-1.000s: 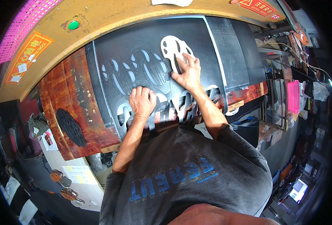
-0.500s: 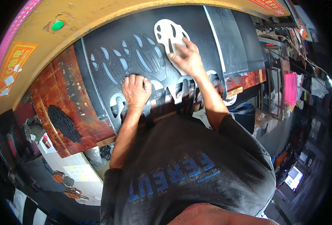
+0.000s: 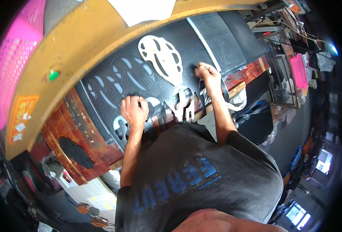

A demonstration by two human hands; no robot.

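A black sheet [image 3: 192, 48] lies across the work table. On it rests a cream-white flat plate [image 3: 167, 62], rounded at the far end, pointed at the near end, with several cut-outs. To its left the sheet bears cut outlines [image 3: 115, 77] with slots, some showing pale through. Near the sheet's near edge my left hand [image 3: 134, 111] sits with curled fingers; whatever they grip is hidden. Beside the plate, to the right, my right hand [image 3: 209, 75] is closed in a pinch and apart from it. What it holds, if anything, cannot be made out.
A yellow machine beam [image 3: 82, 54] with a green button [image 3: 53, 75] spans the far side. Dark cut pieces [image 3: 77, 152] lie on the worn red-brown board [image 3: 91, 129] at left. Cut-away sheet remnants [image 3: 176, 106] hang at the near edge. Pink baskets stand left and right.
My right hand has let go of the cream-white plate and moved right, leaving it flat on the sheet. My left hand stays near the sheet's near edge. The view has shifted.
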